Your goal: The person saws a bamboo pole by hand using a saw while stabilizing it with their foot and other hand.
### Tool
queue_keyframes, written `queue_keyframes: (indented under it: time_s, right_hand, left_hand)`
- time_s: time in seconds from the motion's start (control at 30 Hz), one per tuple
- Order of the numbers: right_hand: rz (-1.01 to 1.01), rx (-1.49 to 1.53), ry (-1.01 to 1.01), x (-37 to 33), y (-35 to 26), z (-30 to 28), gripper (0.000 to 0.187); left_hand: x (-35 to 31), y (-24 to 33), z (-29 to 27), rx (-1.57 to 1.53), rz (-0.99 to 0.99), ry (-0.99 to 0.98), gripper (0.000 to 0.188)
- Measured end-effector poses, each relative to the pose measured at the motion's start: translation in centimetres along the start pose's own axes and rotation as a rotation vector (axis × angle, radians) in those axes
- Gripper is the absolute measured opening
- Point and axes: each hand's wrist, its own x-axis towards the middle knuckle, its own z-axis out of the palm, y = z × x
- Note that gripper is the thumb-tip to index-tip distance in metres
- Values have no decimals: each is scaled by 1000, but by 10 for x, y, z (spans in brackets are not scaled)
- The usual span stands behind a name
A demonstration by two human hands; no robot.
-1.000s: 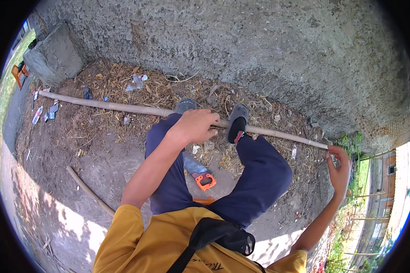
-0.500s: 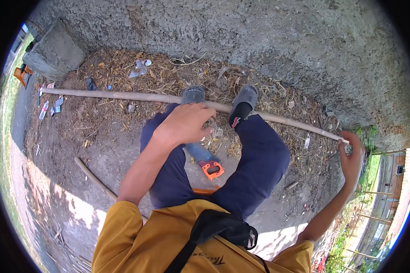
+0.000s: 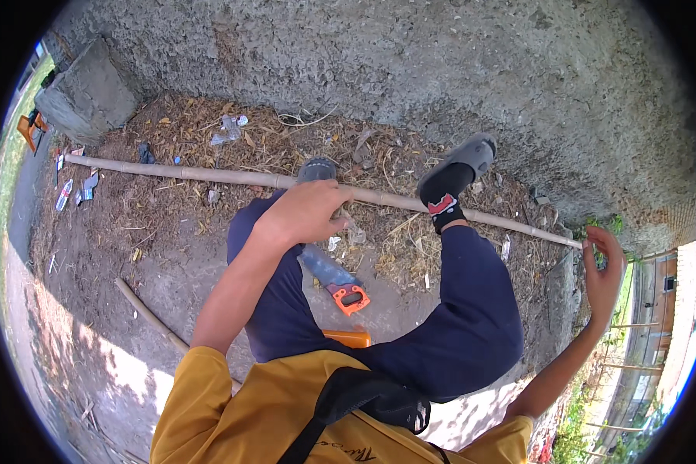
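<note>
A long bamboo pole (image 3: 209, 175) lies on the ground along the foot of a rough concrete wall (image 3: 410, 69). The left hand (image 3: 305, 213) rests on the pole near its middle, fingers curled down over it, just beside the left sandal (image 3: 317, 168). The right hand (image 3: 605, 271) is at the pole's far right end with fingers spread and lightly bent; it touches or nearly touches the tip, but a firm grip cannot be seen. The right sandal (image 3: 465, 158) is lifted above the pole. A hand saw (image 3: 334, 277) with an orange handle lies on the bare soil below the pole, between the legs, and no hand touches it. The pole looks whole, without any cut, so the sawing seems not yet begun; only the holding and placing of the pole appears done.
</note>
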Motion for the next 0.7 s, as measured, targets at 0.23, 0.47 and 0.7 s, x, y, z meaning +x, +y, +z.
queue_keyframes:
  time_s: [0.23, 0.47, 0.7]
  right_hand:
    - [-54, 17, -16, 10, 24, 49, 20]
    - [-38, 76, -57, -12, 8, 23, 20]
    - [23, -25, -19, -13, 13, -13, 22]
  left_hand:
    - [-8, 13, -16, 73, -83, -28, 39]
    - [19, 8, 2, 28, 47, 44, 37]
    - [14, -5, 4, 105, -2, -27, 37]
